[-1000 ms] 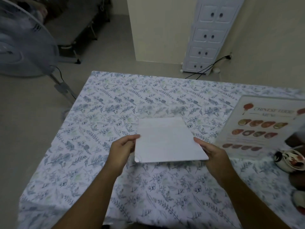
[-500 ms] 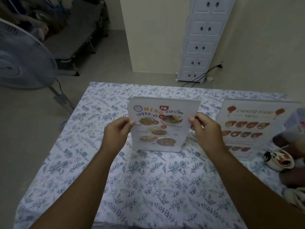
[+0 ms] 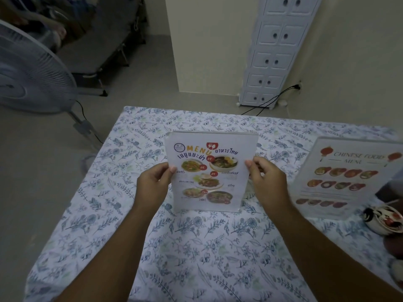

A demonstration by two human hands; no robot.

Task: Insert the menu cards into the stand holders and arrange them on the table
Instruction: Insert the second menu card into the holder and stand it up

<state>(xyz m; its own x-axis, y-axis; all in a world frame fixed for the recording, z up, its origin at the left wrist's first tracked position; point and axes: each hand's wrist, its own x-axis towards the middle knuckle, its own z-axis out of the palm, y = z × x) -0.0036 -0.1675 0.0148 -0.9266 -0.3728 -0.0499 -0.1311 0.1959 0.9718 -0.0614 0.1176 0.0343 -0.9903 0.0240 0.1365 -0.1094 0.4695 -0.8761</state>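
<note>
A Thai food menu card in a clear acrylic stand holder point(image 3: 209, 171) stands upright in the middle of the table point(image 3: 196, 247), its printed face towards me. My left hand point(image 3: 153, 184) grips its left edge, thumb on the front. My right hand point(image 3: 267, 182) grips its right edge the same way. The holder's bottom edge rests on or just above the floral cloth. A second holder with a Chinese food menu card point(image 3: 346, 177) stands at the right, leaning back.
A patterned bowl point(image 3: 383, 219) sits at the right edge beside dark objects cut off by the frame. Beyond the table are a standing fan point(image 3: 32, 70) at the left, a white drawer cabinet point(image 3: 277, 51) with cables, and a folding bed point(image 3: 104, 40).
A second ago I held the holder flat with its white back up. I have turned it upright with the print facing me and lowered it to the cloth.
</note>
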